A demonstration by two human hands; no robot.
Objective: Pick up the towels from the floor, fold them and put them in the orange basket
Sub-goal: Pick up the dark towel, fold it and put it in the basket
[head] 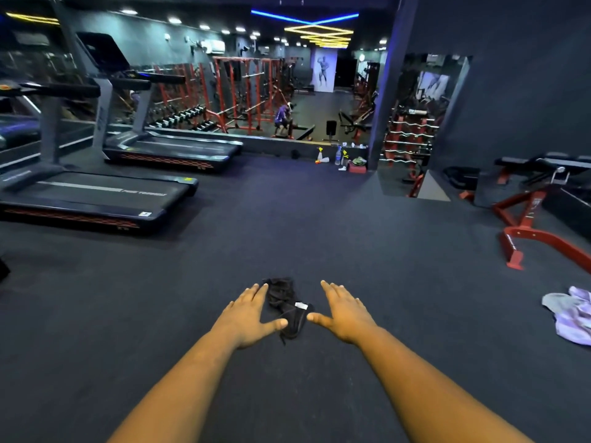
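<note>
black towel [285, 306]: crumpled on the dark floor [319, 235], lower centre of frame, lying between the two hands; white tag on its right side
long axis: runs from upper left to lower right of frame, slightly diagonal, near end trailing down toward the person
left hand [252, 314]: palm down, fingers straight and a little spread, thumb out toward the towel; fingertips at the towel's upper left edge, contact cannot be told
right hand [343, 311]: palm down, fingers straight and close together, thumb tip pointing at the towel's tag side, just beside it
nearer hand: left looks nearer, overlapping the cloth edge; right sits just off it
key relation: towel lies inward of both thumbs, so the grab likely means closing both hands toward the centre
second towel [572, 314]: lilac and grey, bunched at the right edge of frame, well apart from both hands
orange basket: not in view
progress: judged early, nothing lifted or folded yet
background: treadmills [96, 193] upper left, red bench frame [537, 231] right
</note>
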